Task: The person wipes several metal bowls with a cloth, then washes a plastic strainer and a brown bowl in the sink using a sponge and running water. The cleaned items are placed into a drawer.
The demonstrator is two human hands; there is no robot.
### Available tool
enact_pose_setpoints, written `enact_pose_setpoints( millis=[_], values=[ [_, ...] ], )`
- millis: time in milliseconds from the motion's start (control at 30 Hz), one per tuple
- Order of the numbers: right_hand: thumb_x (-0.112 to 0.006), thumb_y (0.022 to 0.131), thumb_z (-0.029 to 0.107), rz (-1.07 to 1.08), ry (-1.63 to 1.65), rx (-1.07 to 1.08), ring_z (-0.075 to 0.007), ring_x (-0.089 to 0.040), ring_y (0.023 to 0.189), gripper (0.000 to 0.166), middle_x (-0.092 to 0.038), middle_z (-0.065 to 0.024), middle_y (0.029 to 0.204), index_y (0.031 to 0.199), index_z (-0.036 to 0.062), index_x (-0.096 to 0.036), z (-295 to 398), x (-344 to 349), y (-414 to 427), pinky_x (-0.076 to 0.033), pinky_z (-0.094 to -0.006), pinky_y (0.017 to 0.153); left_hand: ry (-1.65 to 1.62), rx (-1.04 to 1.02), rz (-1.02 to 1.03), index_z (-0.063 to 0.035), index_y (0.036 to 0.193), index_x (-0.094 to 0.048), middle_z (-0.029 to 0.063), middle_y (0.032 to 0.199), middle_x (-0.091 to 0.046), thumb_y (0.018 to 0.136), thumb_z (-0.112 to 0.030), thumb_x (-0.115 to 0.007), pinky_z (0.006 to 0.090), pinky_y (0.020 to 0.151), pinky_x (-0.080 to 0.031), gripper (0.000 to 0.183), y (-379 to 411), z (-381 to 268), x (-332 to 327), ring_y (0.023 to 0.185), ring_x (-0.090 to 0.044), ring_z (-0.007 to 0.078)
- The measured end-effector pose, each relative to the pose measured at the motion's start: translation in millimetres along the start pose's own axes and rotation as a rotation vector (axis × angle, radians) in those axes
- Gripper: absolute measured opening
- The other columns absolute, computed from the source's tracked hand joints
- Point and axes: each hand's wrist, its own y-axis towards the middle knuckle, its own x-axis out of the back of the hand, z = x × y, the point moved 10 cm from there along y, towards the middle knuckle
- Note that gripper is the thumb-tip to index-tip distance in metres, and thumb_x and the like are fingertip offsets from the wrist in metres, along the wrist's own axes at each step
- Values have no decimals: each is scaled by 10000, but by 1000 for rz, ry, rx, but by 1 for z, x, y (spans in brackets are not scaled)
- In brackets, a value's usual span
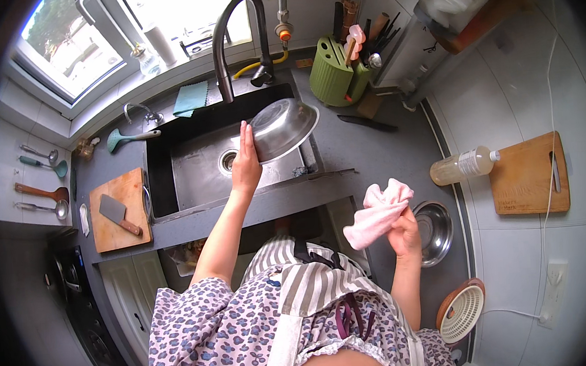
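Note:
My left hand (246,166) grips the side of a stainless steel bowl (283,129), which is tilted with its shiny outer base upward. The bowl hangs over the right part of the sink (202,177), whose drain shows beside my wrist. Bunched in my right hand (405,231) is a pink cloth (380,212), held up over the counter's front edge, apart from the bowl. Just behind that hand, a second steel bowl (435,233) rests on the counter.
A black faucet (220,49) arches above the sink. Left of it lies a cutting board (103,236) with a cleaver (114,210). To the right stand a green utensil holder (328,72), a black-handled knife (368,122), a plastic bottle (459,166) and a plastic colander (462,314).

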Motion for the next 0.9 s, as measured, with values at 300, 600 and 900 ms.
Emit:
enact_pose_setpoints(
  millis=[300,600,900],
  values=[
    [-559,751,-6,2,-143,-18,-272,-444,1234,641,-446,-145,1326,1349,-14,-328,-10,-18,10,-317,-415,1082,-140,-109,-120,-41,1362,-308,177,1368,-413,796,93,-480,384,848,-503,607,-12,0,30,1095,-536,376],
    [-603,837,5,-115,-558,67,-131,-578,961,305,-619,-66,1051,1139,-30,-575,-4,5,56,-441,-275,867,-621,507,-35,6,1204,-416,205,1102,-562,727,33,-425,403,733,-542,478,-23,59,-30,916,-618,366],
    [-719,685,166,-135,-1815,989,-386,-335,1275,750,-362,-155,1383,1360,93,-399,54,-171,90,-334,-458,1027,-1562,927,504,35,1224,-418,189,1076,-597,789,-34,-468,437,746,-583,443,-43,-99,-69,927,-644,318]
  ],
)
